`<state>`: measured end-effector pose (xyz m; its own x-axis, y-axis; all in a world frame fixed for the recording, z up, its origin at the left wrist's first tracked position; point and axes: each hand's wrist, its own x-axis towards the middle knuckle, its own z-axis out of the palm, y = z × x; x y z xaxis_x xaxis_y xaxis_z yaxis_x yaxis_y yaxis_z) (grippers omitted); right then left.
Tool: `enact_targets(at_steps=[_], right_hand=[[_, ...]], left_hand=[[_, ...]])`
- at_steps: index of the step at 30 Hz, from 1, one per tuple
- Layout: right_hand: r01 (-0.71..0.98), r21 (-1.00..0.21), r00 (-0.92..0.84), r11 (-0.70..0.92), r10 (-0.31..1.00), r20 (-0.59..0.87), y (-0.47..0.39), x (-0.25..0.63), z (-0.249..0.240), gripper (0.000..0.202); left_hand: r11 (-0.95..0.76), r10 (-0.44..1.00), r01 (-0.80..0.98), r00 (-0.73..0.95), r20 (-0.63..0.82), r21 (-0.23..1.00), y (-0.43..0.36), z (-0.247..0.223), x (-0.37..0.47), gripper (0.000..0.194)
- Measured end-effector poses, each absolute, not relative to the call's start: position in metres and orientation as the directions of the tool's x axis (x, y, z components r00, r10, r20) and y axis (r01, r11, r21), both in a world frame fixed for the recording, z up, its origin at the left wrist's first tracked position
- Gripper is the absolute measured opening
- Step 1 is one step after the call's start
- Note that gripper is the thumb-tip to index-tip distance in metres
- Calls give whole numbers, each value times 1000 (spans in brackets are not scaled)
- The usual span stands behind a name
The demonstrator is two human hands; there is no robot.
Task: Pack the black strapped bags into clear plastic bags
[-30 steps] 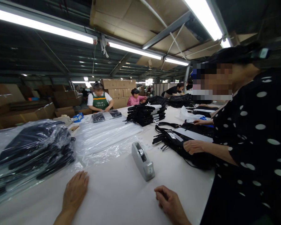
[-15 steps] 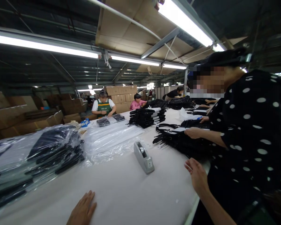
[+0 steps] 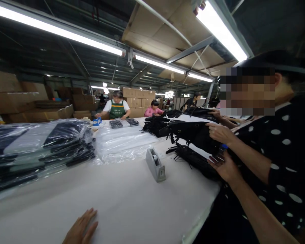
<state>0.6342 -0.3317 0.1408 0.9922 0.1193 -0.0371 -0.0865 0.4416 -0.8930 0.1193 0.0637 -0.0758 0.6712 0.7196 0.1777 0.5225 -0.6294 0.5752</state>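
My left hand (image 3: pixel 81 226) rests on the pale tabletop (image 3: pixel 132 203), its fingers apart and holding nothing. On the right, my right hand (image 3: pixel 226 167) is at the edge of a pile of black bags (image 3: pixel 197 157), fingers spread, close to a small blue item (image 3: pixel 223 146). Whether it touches the pile I cannot tell. Just above, a co-worker's hand (image 3: pixel 220 132) lifts a black bag with a white panel (image 3: pixel 193 127). A grey tape dispenser (image 3: pixel 155 165) stands between my hands, further back.
Plastic-wrapped dark and grey bundles (image 3: pixel 63 145) are stacked at the left. Clear plastic bags (image 3: pixel 124 142) lie mid-table. A person in a polka-dot top (image 3: pixel 282 159) stands close on my right. Other people work across the table (image 3: pixel 117 108).
My right hand has reached forward and right to the black pile. The co-worker has raised a black bag off it. The view has shifted; my left hand remains on the table.
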Motion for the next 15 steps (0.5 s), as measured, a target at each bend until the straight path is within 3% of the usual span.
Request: enact_targets(at_steps=[4,7,10,12,15], right_hand=[[-343,-801,863,491,502,-61,-301,592,162,41],[-479,-731,760,486,646,-68,-280,557,169,34],[-525,-722,726,450,679,-105,-271,539,156,33],[-540,-752,653,379,752,-90,-268,536,140,30],[-553,-833,342,12,915,-214,-255,533,120,20]], left_hand=[[-362,824,406,560,84,839,35,-31,131,65],[-62,828,105,561,-8,993,11,9,136,72],[265,824,-207,556,-110,942,3,46,135,69],[362,842,-346,520,-145,865,11,66,130,61],[399,876,-484,453,-167,779,38,86,115,57]])
